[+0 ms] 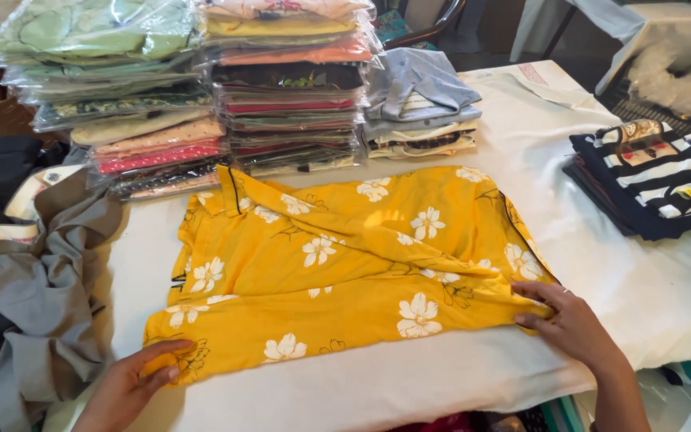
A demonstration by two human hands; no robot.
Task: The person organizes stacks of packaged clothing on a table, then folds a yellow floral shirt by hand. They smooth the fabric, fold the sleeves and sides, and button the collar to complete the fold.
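One yellow floral shirt [345, 264] spread at the table's [601, 264] near edge; three stacks of folded clothes along the far edge; one striped pile [653, 180] at the right edge; two hands.

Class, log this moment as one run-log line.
left hand: pinching lower-left corner of yellow floral shirt | right hand: gripping its right edge | shirt: flat on white table | behind: bagged garment stacks

Yellow floral shirt [337, 272], partly folded, flat on white table, collar at upper left.
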